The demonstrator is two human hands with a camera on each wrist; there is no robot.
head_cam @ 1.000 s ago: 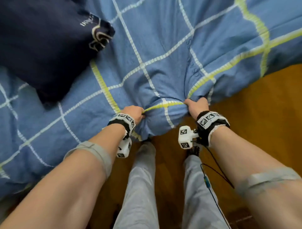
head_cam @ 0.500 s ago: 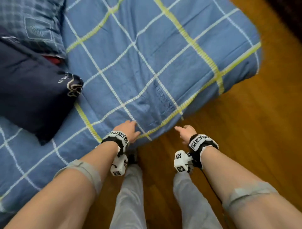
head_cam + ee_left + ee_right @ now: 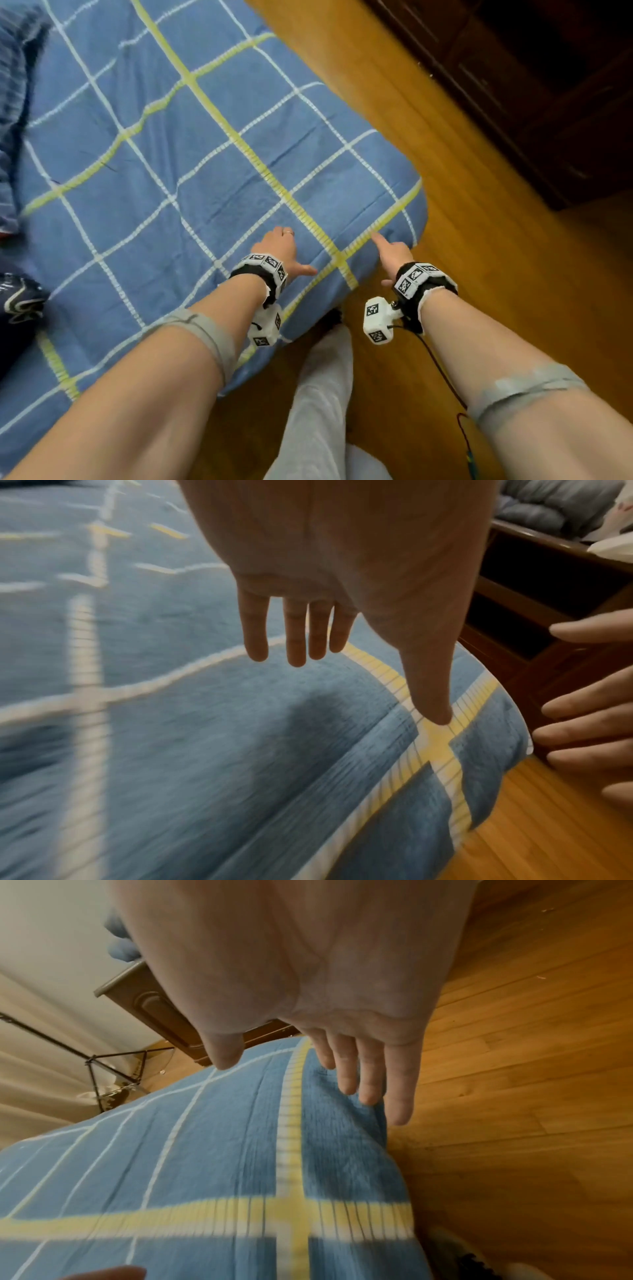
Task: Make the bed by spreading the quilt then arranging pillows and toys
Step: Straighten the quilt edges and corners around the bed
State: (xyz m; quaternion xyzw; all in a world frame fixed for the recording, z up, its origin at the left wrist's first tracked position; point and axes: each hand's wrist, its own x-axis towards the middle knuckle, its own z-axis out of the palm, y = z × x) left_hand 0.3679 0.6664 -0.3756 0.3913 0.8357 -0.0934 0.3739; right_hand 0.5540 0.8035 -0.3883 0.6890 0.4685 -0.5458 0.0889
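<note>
Blue checked quilt [image 3: 212, 164] lies spread flat over the bed, corner near wooden floor [image 3: 479, 240]. Left hand [image 3: 277, 245] flat on it, fingers spread; right hand [image 3: 394, 253] fingers straight, at the corner edge, holding nothing

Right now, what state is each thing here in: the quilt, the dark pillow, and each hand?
Quilt: spread flat, its corner hanging over the bed's edge above the wooden floor.
Navy pillow: lying on the quilt.
Left hand: open, fingers straight, over the quilt.
Right hand: open, fingertips at the quilt's corner.
</note>
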